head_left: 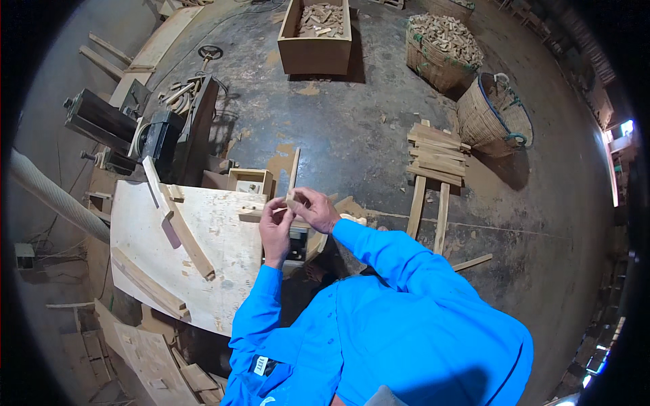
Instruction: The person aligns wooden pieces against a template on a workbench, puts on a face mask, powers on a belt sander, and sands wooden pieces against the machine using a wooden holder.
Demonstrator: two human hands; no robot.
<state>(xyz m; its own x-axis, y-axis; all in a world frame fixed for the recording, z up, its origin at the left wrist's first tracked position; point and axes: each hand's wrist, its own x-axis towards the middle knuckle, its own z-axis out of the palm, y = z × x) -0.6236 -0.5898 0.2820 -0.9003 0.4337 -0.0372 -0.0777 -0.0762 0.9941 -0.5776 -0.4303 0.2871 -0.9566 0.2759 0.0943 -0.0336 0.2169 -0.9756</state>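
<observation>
A narrow wooden strip points away from me, its near end between my hands. My left hand is closed, with thumb and fingertips pinched at that end. From the right, my right hand closes its fingers round the same end and meets the left fingertips. How the fingers share the grip is partly hidden. Both hands are over the right edge of a pale plywood tabletop. Just beyond the left hand stands a small open wooden box with small pieces inside.
Boards lie on the tabletop. A dark machine stands at the far left, with a ribbed hose nearer. Beyond are a large wooden box and baskets of wood offcuts. Stacked slats rest on the floor, right.
</observation>
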